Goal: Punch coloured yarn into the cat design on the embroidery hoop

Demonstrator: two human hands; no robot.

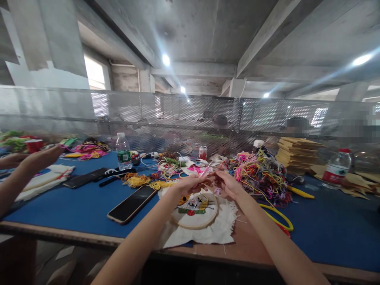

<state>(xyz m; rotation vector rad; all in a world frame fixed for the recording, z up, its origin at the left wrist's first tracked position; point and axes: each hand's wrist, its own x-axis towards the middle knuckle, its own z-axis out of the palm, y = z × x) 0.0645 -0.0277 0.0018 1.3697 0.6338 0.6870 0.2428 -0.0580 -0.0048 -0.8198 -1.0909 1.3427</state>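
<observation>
My left hand [191,183] is closed around a thin pink pen-like tool [205,170], which points up and away. Close beside it, my right hand [228,183] has its fingers bent together near the tool; whatever they pinch is too small to make out. Both hands hover over the far part of a round embroidery hoop [217,211]. White cloth [208,236] with frayed edges is stretched in the hoop and lies flat around it. Its stitched picture [191,206] has yellow, grey, green and red areas, partly hidden by my hands.
A phone [132,206] lies left of the cloth, near yellow yarn [138,180]. Right stand a tangled yarn heap [261,176], yellow hoop [289,221], stacked brown envelopes [297,154] and bottle [337,170]. Another person's hand [44,158] is at far left.
</observation>
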